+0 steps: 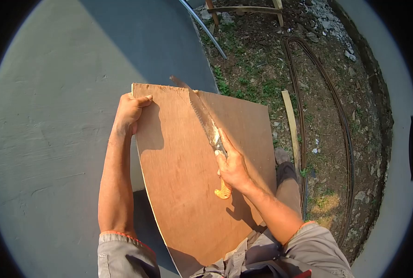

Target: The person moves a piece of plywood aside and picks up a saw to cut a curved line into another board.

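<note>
A large plywood sheet (183, 185) lies tilted in front of my body, its near end against my clothes. My left hand (131, 111) grips its far left corner, thumb on top and the other fingers mostly hidden at the edge. In my right hand (232, 164) is a handsaw (205, 118) with an orange handle, the fingers wrapped round it. The saw's toothed blade slants up and left across the far edge of the sheet, its tip sticking out beyond. At that edge the blade sits by a short cut.
Smooth grey concrete (53, 139) spreads on the left. To the right, rough ground holds long bent steel bars (343, 120), a wooden strip (290, 125) and rubble (327, 21). A metal pipe (204, 28) and a wooden frame (243, 9) are at the top. My shoe (286, 170) shows beside the sheet.
</note>
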A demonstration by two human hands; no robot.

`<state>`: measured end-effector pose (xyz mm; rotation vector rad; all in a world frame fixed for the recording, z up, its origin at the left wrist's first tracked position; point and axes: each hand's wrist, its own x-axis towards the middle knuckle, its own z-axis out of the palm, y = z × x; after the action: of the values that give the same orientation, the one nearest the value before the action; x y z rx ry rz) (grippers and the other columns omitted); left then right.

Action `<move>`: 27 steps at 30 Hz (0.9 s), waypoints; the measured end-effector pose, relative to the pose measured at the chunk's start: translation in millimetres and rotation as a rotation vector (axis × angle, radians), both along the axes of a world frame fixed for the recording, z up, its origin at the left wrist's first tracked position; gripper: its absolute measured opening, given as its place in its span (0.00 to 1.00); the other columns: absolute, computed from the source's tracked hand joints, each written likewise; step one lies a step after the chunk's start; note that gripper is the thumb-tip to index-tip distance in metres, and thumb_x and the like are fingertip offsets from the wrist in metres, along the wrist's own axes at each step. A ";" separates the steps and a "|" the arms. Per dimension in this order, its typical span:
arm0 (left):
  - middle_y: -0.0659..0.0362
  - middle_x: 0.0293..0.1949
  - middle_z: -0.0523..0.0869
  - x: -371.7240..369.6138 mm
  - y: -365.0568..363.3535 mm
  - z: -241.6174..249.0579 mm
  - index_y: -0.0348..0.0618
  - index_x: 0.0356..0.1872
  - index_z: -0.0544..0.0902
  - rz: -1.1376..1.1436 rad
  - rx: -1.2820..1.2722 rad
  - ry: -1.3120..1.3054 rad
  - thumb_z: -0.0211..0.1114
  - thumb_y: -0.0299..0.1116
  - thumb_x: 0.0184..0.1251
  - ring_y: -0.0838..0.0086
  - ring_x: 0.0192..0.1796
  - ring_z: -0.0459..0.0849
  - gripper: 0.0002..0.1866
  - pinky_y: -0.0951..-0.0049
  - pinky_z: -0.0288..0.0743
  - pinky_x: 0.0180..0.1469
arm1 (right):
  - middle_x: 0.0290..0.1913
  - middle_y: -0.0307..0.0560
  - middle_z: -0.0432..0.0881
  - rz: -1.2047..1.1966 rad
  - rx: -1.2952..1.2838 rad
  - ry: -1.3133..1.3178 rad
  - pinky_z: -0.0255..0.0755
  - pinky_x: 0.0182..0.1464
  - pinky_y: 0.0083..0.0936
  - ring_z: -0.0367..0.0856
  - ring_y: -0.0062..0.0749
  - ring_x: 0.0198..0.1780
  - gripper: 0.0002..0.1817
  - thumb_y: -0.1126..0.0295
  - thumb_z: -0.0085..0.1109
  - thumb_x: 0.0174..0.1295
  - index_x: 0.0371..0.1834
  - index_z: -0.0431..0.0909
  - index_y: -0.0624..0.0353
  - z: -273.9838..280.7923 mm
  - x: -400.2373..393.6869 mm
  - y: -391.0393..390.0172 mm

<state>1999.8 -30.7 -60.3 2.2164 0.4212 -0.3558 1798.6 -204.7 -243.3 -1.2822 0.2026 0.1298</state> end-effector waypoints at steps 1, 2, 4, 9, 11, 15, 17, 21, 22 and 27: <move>0.51 0.38 0.90 -2.1 2.2 2.6 0.30 0.42 0.86 -0.006 -0.004 0.039 0.68 0.27 0.69 0.68 0.36 0.89 0.08 0.61 0.85 0.39 | 0.26 0.47 0.79 0.045 0.045 0.075 0.73 0.31 0.27 0.75 0.26 0.24 0.39 0.77 0.52 0.72 0.86 0.53 0.55 0.4 16.2 10.9; 0.51 0.38 0.90 -2.2 8.3 1.7 0.30 0.42 0.86 -0.009 0.002 0.037 0.68 0.27 0.69 0.68 0.36 0.89 0.08 0.61 0.85 0.39 | 0.26 0.47 0.79 0.042 0.051 0.072 0.73 0.31 0.27 0.75 0.26 0.24 0.39 0.77 0.52 0.72 0.86 0.53 0.55 0.1 16.1 21.5; 0.48 0.37 0.90 2.4 12.8 -5.4 0.30 0.41 0.86 0.020 -0.011 -0.030 0.69 0.27 0.68 0.65 0.35 0.90 0.08 0.59 0.86 0.38 | 0.25 0.45 0.76 0.018 0.038 0.092 0.71 0.30 0.24 0.72 0.23 0.23 0.39 0.77 0.53 0.72 0.86 0.54 0.53 -1.6 9.7 32.1; 0.49 0.37 0.89 -0.8 16.9 -4.3 0.31 0.42 0.86 0.038 0.006 0.016 0.68 0.27 0.68 0.65 0.35 0.89 0.09 0.59 0.86 0.38 | 0.26 0.40 0.76 0.018 0.074 0.165 0.73 0.28 0.24 0.72 0.20 0.22 0.38 0.75 0.53 0.74 0.87 0.54 0.48 5.4 -55.1 7.8; 0.49 0.38 0.89 2.9 12.5 -3.2 0.31 0.43 0.86 0.040 0.020 0.043 0.68 0.27 0.68 0.66 0.36 0.89 0.09 0.59 0.86 0.39 | 0.27 0.38 0.76 0.028 0.145 0.208 0.74 0.28 0.24 0.73 0.19 0.22 0.38 0.74 0.53 0.74 0.87 0.55 0.47 11.3 -50.5 -3.2; 0.53 0.37 0.88 -2.4 15.1 -4.6 0.33 0.43 0.85 0.096 0.041 0.009 0.66 0.27 0.65 0.69 0.37 0.87 0.09 0.61 0.84 0.42 | 0.31 0.36 0.78 0.117 0.142 0.256 0.77 0.30 0.25 0.76 0.19 0.23 0.37 0.73 0.52 0.75 0.87 0.53 0.46 14.1 -50.8 -7.4; 0.54 0.37 0.87 -1.3 12.9 -3.2 0.34 0.42 0.85 0.107 0.041 0.019 0.66 0.27 0.64 0.70 0.36 0.86 0.09 0.62 0.83 0.41 | 0.32 0.36 0.78 0.141 0.146 0.280 0.77 0.30 0.24 0.76 0.19 0.24 0.37 0.73 0.51 0.75 0.87 0.53 0.46 13.9 -49.1 -11.9; 0.56 0.35 0.86 2.1 27.1 -9.5 0.34 0.42 0.84 0.084 0.063 0.007 0.66 0.28 0.63 0.72 0.34 0.84 0.09 0.64 0.81 0.39 | 0.32 0.36 0.78 0.181 0.151 0.297 0.77 0.31 0.24 0.77 0.19 0.25 0.38 0.72 0.51 0.76 0.88 0.51 0.45 7.2 -48.1 -11.2; 0.56 0.34 0.85 1.4 32.5 -12.8 0.34 0.42 0.84 0.063 0.072 -0.003 0.66 0.28 0.63 0.73 0.34 0.83 0.10 0.64 0.81 0.39 | 0.33 0.36 0.77 0.191 0.158 0.303 0.78 0.31 0.24 0.77 0.19 0.25 0.38 0.72 0.50 0.76 0.88 0.51 0.45 7.0 -48.9 -13.0; 0.55 0.37 0.86 -0.6 22.6 -5.0 0.33 0.44 0.84 0.085 0.056 -0.008 0.67 0.30 0.63 0.71 0.37 0.84 0.12 0.62 0.81 0.40 | 0.33 0.36 0.77 0.195 0.154 0.264 0.78 0.31 0.24 0.77 0.19 0.26 0.39 0.73 0.51 0.76 0.88 0.49 0.45 12.3 -46.3 -17.7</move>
<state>1999.2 -8.1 -65.3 2.2450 0.5251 -0.2925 1752.3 -222.4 -231.0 -1.1271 0.2877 0.4749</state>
